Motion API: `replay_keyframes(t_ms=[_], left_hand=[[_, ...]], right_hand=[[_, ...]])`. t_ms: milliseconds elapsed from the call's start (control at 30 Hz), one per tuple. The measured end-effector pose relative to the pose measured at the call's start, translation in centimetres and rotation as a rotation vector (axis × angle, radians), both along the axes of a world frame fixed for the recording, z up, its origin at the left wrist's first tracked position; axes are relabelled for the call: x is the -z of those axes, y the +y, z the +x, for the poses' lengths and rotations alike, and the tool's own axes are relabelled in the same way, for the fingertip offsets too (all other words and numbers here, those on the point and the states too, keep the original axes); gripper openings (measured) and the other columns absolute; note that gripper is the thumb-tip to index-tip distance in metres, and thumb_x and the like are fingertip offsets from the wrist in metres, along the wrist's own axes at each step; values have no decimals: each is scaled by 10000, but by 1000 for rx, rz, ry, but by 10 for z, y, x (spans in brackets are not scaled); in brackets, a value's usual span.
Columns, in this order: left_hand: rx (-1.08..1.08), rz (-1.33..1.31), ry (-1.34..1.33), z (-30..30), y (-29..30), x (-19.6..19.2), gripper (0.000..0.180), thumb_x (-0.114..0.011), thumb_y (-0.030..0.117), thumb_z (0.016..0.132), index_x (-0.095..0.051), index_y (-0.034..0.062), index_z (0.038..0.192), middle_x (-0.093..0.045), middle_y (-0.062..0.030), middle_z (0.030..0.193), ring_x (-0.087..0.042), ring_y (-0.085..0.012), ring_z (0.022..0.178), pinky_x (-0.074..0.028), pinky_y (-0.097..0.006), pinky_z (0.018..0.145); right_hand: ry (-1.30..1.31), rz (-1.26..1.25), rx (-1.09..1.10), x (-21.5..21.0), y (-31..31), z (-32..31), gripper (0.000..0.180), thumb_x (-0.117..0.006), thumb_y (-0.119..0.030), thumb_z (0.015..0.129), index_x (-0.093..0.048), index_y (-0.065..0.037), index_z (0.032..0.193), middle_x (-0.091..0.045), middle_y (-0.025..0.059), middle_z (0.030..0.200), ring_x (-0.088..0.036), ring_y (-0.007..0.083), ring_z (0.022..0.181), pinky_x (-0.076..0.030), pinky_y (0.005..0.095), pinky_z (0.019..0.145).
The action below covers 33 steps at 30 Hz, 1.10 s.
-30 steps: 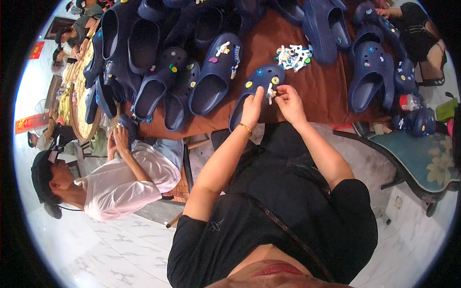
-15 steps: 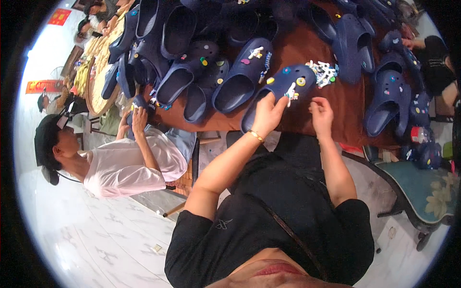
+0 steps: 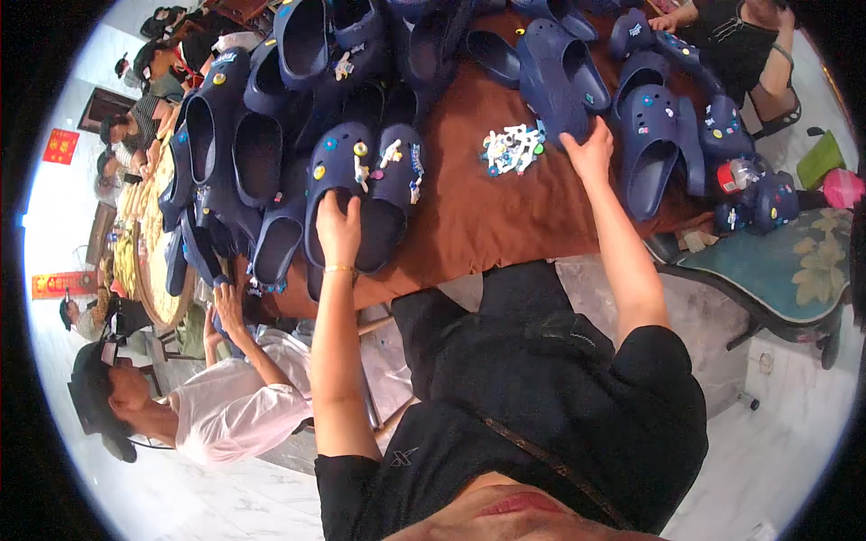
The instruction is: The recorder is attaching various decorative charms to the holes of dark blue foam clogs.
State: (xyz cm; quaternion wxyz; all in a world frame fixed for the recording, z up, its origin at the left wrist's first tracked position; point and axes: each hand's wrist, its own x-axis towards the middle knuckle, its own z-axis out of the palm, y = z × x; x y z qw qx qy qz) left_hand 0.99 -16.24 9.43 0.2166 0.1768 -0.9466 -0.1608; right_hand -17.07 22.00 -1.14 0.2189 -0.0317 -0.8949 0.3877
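My left hand (image 3: 338, 233) reaches into the opening of a navy clog (image 3: 336, 160), its fingers closed on the clog's upper. This clog carries a blue flower charm, yellow round charms and a white figure charm. It lies close beside another decorated navy clog (image 3: 394, 194) with white and blue charms. Farther right, my right hand (image 3: 591, 155) grips the near end of a plain navy clog (image 3: 552, 86); some of its fingers are hidden. Between my hands, a pile of small white, blue and green charms (image 3: 512, 149) rests on the brown cloth (image 3: 460, 216).
Many navy clogs (image 3: 257, 162) crowd the table's left side, and several decorated ones (image 3: 654, 153) stand at the right. A green-topped chair (image 3: 776, 261) is at the right. A co-worker in a white top (image 3: 244, 397) sits at my left; another person in black (image 3: 731, 45) is far right.
My left hand has carried the decorated clog left, beside another one. My right hand has left the charm pile's near side and reached the plain clog beyond. The view has shifted.
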Motion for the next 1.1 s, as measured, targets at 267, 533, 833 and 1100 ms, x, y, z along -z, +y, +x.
replay_keyframes(t_ms=[267,533,833,1100], left_hand=[[23,16,137,19,15,-5,329,-578,132,795,-541,-30,1079,-574,-195,1043,-534,-355,984,-411,-390,860],[148,73,424,39,39,-17,252,-547,-18,778,-582,6,1027,-603,-132,981,-559,-293,935,-434,-366,824],[429,151,361,37,108,-33,318,-598,-21,717,-570,6,1033,-569,-145,1022,-546,-296,936,-434,-363,821],[534,287,-118,31,162,-2,408,-646,296,753,-548,-8,1006,-582,-180,980,-560,-323,897,-446,-392,750]], right_hand=[[-82,254,-153,7,0,-25,722,-685,-313,677,-376,-55,1277,-441,216,1260,-423,391,1148,-367,432,942],[-56,-112,102,1,32,-29,453,-494,-314,822,-473,-9,1157,-564,254,1047,-550,389,965,-434,423,819],[-210,-1080,-390,-7,50,1,339,-466,-260,887,-589,27,1019,-599,48,959,-539,131,854,-414,277,799],[-720,-284,-992,-17,-8,16,298,-525,-245,824,-649,14,907,-641,53,864,-562,129,822,-436,275,763]])
